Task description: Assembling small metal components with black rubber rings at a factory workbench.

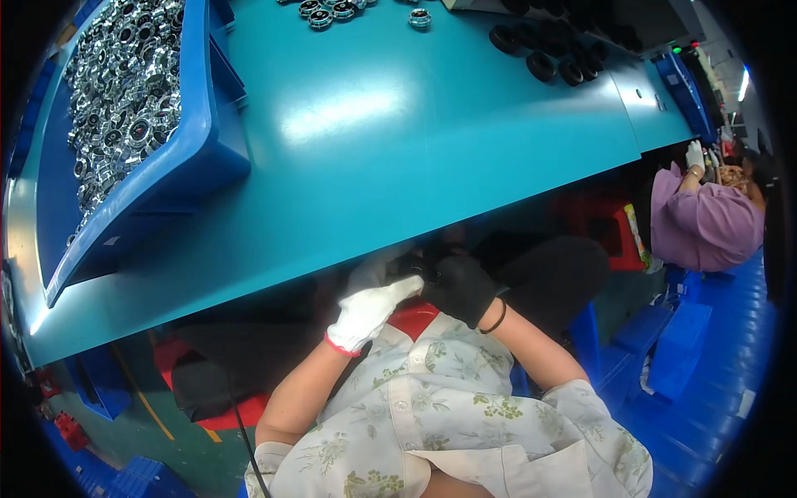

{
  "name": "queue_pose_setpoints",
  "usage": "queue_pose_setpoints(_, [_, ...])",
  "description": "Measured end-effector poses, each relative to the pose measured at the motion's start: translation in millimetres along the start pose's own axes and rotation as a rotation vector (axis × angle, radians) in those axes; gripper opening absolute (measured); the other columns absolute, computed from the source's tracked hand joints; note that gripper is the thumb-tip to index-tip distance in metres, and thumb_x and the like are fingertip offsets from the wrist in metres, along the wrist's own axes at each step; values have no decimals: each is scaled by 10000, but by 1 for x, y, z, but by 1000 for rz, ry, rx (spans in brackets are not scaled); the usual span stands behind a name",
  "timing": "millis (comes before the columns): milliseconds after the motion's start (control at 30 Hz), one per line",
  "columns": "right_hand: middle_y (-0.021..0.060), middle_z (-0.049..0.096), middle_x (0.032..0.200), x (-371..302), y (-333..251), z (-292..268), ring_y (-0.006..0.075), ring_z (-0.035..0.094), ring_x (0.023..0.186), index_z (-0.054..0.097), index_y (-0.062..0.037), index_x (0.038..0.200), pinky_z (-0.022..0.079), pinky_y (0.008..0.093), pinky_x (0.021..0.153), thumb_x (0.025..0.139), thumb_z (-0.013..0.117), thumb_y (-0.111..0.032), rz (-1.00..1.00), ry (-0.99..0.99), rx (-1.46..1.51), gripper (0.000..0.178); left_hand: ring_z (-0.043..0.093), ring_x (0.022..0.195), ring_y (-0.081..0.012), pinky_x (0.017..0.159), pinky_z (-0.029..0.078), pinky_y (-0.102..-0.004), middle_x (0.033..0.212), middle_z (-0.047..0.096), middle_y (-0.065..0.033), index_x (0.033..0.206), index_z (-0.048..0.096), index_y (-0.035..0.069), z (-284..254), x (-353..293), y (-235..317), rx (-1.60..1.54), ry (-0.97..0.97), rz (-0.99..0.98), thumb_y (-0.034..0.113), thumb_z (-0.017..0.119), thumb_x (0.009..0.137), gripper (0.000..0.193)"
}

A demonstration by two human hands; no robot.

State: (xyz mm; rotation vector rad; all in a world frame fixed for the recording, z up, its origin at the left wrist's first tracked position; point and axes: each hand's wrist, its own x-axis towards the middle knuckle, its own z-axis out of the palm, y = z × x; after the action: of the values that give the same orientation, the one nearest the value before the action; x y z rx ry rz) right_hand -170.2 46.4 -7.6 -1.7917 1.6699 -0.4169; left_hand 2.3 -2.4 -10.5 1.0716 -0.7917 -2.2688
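Below the near edge of the table, over my lap, my two hands meet. My left hand [371,311] wears a white glove with a red cuff, and its fingers are closed, with the thumb side pointing toward the other hand. In a black glove, my right hand [462,289] is curled right beside it. A small dark thing [425,270] shows between them, in shadow; its kind cannot be made out against the black glove. The fingertips of both hands are partly hidden.
A blue bin [212,137] full of shiny chrome wheel-like parts [133,108] stands on the teal table [332,191] at left. More chrome parts [342,12] and several black rings [541,66] lie at the back. Another person [706,216] sits at far right near blue crates [677,349].
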Motion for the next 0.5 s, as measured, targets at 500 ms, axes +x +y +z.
queue_pose_setpoints(500, [88,667,740,14,-17,-14,282,652,654,675,-121,865,494,402,583,806,672,-331,-40,-218,-232,217,606,786,-186,740,512,-302,1044,561,-171,1324,383,-88,-6,2,-2,208,-18,-43,-75,585,815,548])
